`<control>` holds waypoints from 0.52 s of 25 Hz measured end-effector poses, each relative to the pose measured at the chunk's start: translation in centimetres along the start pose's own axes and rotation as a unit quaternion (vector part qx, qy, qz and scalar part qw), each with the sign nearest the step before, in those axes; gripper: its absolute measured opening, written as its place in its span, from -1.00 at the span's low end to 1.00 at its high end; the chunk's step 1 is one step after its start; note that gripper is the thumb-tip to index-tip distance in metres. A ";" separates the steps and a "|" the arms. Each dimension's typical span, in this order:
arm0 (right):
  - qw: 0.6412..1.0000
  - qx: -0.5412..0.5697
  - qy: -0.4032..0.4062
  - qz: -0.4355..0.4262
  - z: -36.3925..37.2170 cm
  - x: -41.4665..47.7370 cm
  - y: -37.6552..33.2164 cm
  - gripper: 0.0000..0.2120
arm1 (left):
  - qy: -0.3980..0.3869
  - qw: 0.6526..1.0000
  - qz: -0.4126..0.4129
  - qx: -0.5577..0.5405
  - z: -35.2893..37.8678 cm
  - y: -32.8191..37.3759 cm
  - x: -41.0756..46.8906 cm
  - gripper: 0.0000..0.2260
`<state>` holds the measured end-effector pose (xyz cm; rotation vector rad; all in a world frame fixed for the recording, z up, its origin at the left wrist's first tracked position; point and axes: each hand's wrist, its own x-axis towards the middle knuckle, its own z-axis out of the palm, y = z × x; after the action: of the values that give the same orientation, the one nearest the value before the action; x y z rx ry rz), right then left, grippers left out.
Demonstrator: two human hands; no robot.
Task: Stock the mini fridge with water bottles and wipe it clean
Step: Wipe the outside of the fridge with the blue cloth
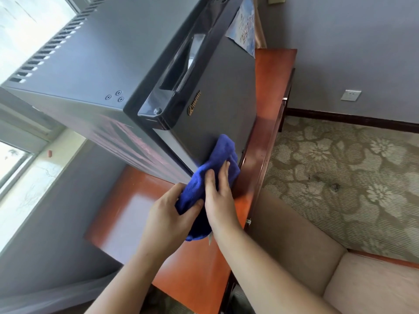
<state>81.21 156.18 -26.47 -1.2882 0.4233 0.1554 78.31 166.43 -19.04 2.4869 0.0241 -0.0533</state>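
A black mini fridge [118,64] stands on a reddish wooden table [127,214], its door [217,109] closed, with a gold logo near the door's top corner. A blue cloth [217,159] lies bunched against the lower corner of the door. My right hand [220,191] presses flat on the cloth, fingers stretched toward the door. My left hand [170,214] pinches the cloth's near end between thumb and fingers. No water bottles are in view.
A light blue printed sheet [244,26] hangs at the door's far edge. A beige armchair [340,279] stands to the right of the table over patterned carpet [351,168]. A wall socket [351,95] sits on the grey wall; windows [27,19] are on the left.
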 end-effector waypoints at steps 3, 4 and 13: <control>0.997 0.023 0.023 0.071 -0.7 2.2 2.4 -0.41 | -0.038 0.998 -0.029 0.034 2.9 -1.6 1.6 -0.77; 0.995 0.019 0.036 0.090 -1.0 2.7 3.2 -0.43 | -0.048 0.997 -0.040 0.038 3.9 -2.4 2.1 -0.79; 0.973 -0.012 0.057 0.223 -4.9 3.7 5.1 -0.29 | -0.145 0.980 -0.136 -0.026 6.5 -3.6 3.1 -0.89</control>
<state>81.73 152.54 -33.50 -1.2133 0.8098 0.4679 81.05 165.33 -26.50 2.3830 0.2385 -0.5230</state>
